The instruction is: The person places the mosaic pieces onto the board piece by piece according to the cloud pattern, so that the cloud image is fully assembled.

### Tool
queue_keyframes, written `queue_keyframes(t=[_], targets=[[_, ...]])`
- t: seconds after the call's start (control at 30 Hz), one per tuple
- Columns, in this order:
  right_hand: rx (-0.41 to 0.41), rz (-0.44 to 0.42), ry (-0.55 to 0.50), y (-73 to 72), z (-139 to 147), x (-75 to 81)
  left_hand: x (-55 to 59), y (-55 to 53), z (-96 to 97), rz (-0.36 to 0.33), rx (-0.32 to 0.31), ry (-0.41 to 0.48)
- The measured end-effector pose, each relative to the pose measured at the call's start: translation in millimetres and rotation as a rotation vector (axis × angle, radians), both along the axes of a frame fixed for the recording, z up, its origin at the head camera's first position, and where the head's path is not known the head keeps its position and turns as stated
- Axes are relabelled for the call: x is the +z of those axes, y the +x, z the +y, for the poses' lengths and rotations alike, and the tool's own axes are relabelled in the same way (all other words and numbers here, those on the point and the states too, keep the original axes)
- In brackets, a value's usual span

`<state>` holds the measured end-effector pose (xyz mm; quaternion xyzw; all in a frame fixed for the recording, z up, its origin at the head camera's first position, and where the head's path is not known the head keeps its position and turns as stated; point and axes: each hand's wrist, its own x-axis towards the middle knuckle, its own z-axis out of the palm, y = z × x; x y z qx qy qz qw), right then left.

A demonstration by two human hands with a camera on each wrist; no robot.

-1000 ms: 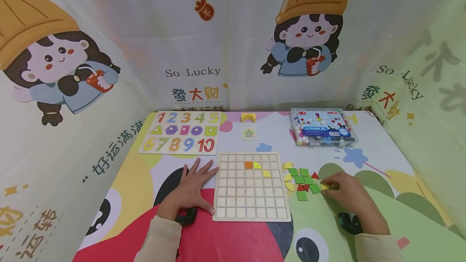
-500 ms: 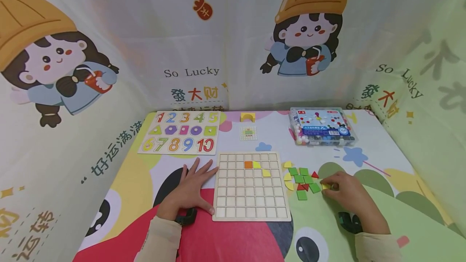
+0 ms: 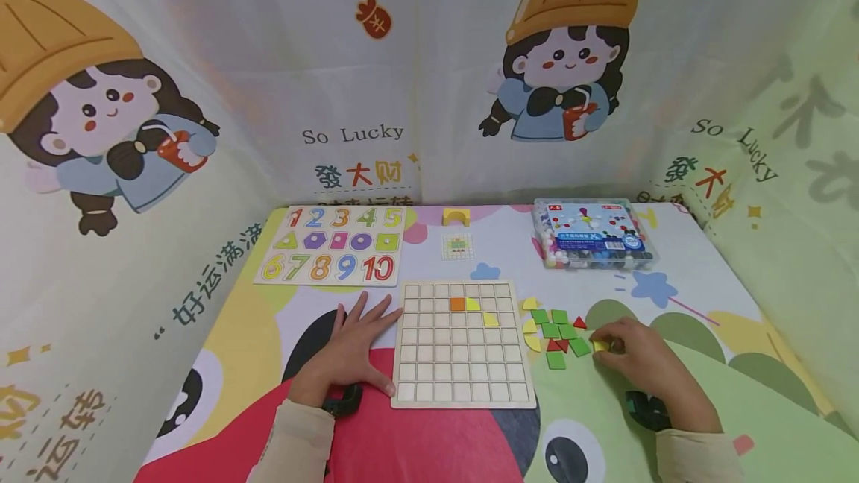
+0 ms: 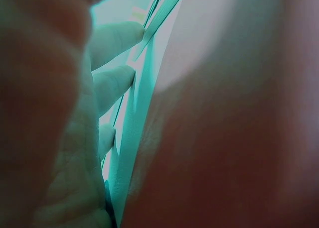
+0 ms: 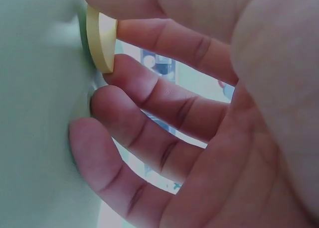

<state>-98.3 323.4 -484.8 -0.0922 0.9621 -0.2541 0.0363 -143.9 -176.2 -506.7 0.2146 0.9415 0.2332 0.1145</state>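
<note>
My left hand (image 3: 356,345) lies spread with straight fingers, its thumb and a fingertip right at the left edge of the wooden grid board (image 3: 463,400). On the board sit an orange square tile (image 3: 458,304) and two yellow quarter-circle tiles, one (image 3: 473,304) beside it and another (image 3: 491,319) a row nearer. To the right, my right hand (image 3: 631,345) pinches a yellow tile with a curved edge (image 5: 102,41) between thumb and fingers, low over the table. The other fingertips rest near the surface. Green square tiles (image 3: 567,332) and red triangle tiles (image 3: 580,323) lie beside that hand.
More yellow tiles (image 3: 530,304) lie along the board's right side. Behind the board are a small pattern card (image 3: 458,246) and a yellow arch block (image 3: 457,217). A number puzzle board (image 3: 329,244) stands back left, a clear plastic box (image 3: 596,235) back right.
</note>
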Motion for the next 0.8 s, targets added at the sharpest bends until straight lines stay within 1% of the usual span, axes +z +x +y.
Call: queue_keyframes(t=[0.17,0.27,0.43,0.53,0.63,0.7,0.8], targets=[[0.005,0.022,-0.02,0.5,-0.3,0.3,-1.4,0.4,-0.8,0.0,0.003,0.003],[0.006,0.064,-0.028,0.3,-2.3,0.2,-2.9,0.8,-1.9,0.001,0.007,0.003],[0.019,0.159,-0.035,-0.8,-11.9,2.7,-3.7,1.2,-3.1,0.005,0.007,0.012],[0.051,0.229,-0.045,-1.1,-20.7,6.5,-4.1,0.8,-3.0,0.013,0.002,0.007],[0.104,0.299,-0.042,-3.0,-31.3,11.3,-4.3,0.3,-2.5,0.018,0.001,0.002],[0.132,0.316,-0.038,-4.7,-38.9,15.0,-4.3,0.1,-2.0,0.016,0.002,0.002],[0.161,0.3,-0.031,-7.4,-51.9,21.4,-4.1,-0.2,-1.3,0.012,0.001,0.006]])
